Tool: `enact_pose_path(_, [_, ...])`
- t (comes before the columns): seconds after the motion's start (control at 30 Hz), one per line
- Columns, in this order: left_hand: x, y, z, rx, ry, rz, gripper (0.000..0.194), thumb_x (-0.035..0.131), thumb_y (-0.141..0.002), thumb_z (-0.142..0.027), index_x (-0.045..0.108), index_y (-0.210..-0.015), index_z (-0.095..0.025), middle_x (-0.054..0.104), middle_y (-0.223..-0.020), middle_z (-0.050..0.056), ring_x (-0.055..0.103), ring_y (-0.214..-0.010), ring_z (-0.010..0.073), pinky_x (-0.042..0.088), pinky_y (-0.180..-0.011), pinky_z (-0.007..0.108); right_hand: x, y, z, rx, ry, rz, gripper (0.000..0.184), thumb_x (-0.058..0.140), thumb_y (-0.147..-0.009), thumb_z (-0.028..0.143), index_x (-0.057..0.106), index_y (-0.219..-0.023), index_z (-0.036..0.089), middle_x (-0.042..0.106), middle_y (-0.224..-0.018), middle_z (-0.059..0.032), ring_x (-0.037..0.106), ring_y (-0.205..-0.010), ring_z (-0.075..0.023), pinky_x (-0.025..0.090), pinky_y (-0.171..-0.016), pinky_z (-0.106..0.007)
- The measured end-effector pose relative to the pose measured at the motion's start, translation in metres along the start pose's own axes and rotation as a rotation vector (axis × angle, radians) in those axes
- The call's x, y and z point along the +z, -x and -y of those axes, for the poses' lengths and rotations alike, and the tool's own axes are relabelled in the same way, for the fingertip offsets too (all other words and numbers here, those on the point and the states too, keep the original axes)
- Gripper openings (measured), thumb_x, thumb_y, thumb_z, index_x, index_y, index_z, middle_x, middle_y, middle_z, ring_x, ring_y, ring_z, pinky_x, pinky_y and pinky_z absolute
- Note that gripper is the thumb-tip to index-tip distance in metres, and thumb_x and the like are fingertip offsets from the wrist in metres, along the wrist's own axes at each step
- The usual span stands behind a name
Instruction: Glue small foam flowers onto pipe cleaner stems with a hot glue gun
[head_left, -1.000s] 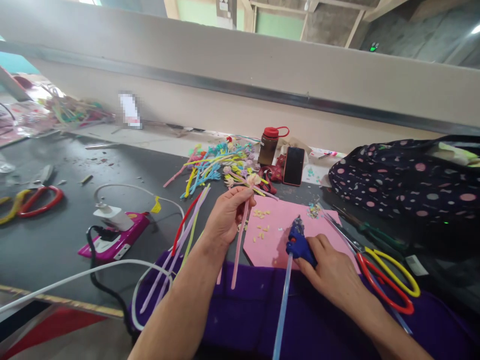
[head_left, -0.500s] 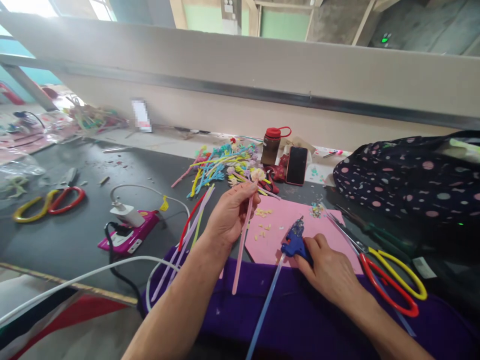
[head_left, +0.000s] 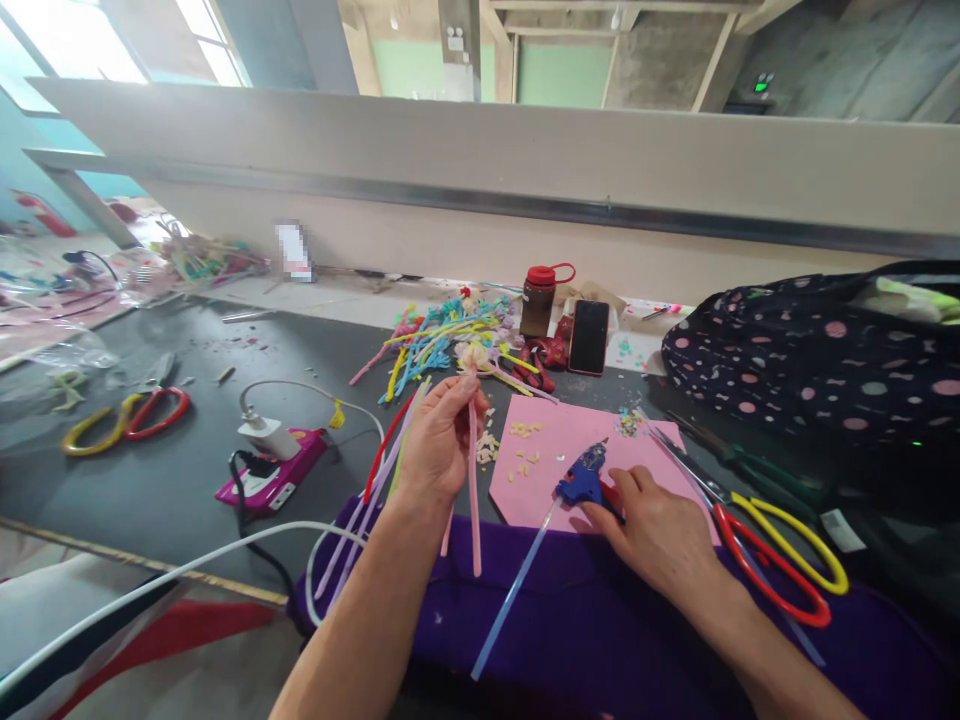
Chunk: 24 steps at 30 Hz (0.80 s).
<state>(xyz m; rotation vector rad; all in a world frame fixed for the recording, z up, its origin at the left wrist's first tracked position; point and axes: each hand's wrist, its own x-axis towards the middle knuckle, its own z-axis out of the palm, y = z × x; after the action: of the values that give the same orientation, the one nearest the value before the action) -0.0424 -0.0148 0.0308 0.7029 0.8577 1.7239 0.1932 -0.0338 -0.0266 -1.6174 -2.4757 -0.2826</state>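
Note:
My left hand [head_left: 442, 430] pinches a pink fuzzy stem [head_left: 474, 500], like a pipe cleaner, which hangs down below the fingers. At its top, just above the fingertips, sits a pale cream flower-like head [head_left: 472, 358]. On the right, my right hand [head_left: 664, 520] has its thumb and fingers around the handle of a blue hot glue gun [head_left: 581, 478]. The gun is low over the pink sheet [head_left: 555, 425], its nozzle pointing away; a clear glue stick [head_left: 514, 590] juts from its back. Small yellow pieces [head_left: 525, 463] lie on the sheet, beside the gun.
Coloured fuzzy stems [head_left: 435, 340] are heaped behind my left hand. Scissors [head_left: 780, 560] lie at right, another pair [head_left: 127, 415] at left. A power bank [head_left: 274, 480] with cables, a bottle [head_left: 538, 305], a phone [head_left: 589, 337] and a dotted bag [head_left: 810, 350] stand around.
My left hand has moved left and slightly down with the pink stem, showing pale pieces beside the sheet. The glue gun has turned slightly, its stick swinging left. The view has tilted up a little.

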Motion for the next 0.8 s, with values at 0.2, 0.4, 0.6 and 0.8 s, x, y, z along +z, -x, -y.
enact_pose_path(0.2, [-0.016,-0.018,0.0,-0.027,0.021,-0.098,0.015,0.065,-0.065,-0.024,0.054,-0.067,-0.015,0.052,-0.052,-0.005,0.039,-0.038,0.0026,0.024,-0.035,0.015,-0.022,-0.015,-0.003,-0.253,-0.286,-0.037,0.017,0.045,-0.088,0.026,0.06,-0.092,0.02,0.062,-0.082,-0.0031,0.06,-0.069,-0.0137,0.04,-0.06,-0.025])
enact_pose_path(0.4, [-0.023,-0.021,0.0,-0.014,0.054,-0.153,0.015,0.065,-0.064,-0.024,0.054,-0.068,-0.014,0.052,-0.052,-0.004,0.038,-0.038,0.0028,0.024,-0.034,0.014,-0.032,-0.095,0.034,-0.436,-0.357,0.068,0.019,0.045,-0.088,0.022,0.063,-0.089,0.016,0.063,-0.086,-0.0056,0.059,-0.077,-0.0138,0.04,-0.068,-0.023])
enact_pose_path(0.6, [-0.036,-0.026,0.014,-0.027,0.002,-0.158,0.02,0.067,-0.063,-0.029,0.053,-0.064,-0.014,0.052,-0.051,-0.005,0.039,-0.037,0.0028,0.024,-0.034,0.015,0.002,-0.175,0.083,-0.542,-0.296,0.183,0.019,0.049,-0.082,0.018,0.065,-0.092,0.021,0.065,-0.092,-0.003,0.059,-0.085,-0.0162,0.038,-0.067,-0.022])
enact_pose_path(0.8, [-0.038,-0.027,0.015,-0.081,0.036,-0.135,0.021,0.066,-0.065,-0.03,0.053,-0.063,-0.014,0.052,-0.052,-0.005,0.035,-0.036,0.0016,0.02,-0.034,0.016,0.027,-0.194,0.098,-0.573,-0.228,0.201,0.018,0.05,-0.082,0.023,0.065,-0.091,0.022,0.061,-0.092,-0.0047,0.057,-0.083,-0.0183,0.037,-0.062,-0.024])
